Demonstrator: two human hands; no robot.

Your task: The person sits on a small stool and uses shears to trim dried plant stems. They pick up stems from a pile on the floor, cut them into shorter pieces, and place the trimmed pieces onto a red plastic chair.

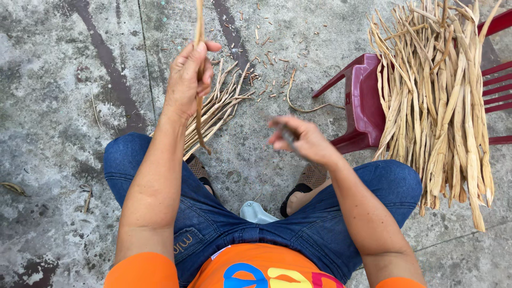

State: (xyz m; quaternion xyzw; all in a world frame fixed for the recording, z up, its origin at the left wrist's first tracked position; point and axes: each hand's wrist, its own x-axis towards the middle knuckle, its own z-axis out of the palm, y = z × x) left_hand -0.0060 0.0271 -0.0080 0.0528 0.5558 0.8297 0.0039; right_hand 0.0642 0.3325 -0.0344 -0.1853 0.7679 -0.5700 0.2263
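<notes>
The left hand (186, 80) is raised above the left knee, fingers curled closed around a single dried plant strip (199, 85) held upright; the strip runs up past the top edge of the view and its lower end hangs free below the palm. The right hand (301, 141) sits lower, over the gap between the knees, fingers closed on a small dark tool (288, 133) that is blurred, so its kind cannot be told. On the concrete floor (64, 106), just beyond the left hand, lies a small pile of strips (221, 104) with short cut scraps (269, 58) scattered near it. A large bundle of dried strips (437, 96) rests on a dark red plastic chair (362, 101) to the right
</notes>
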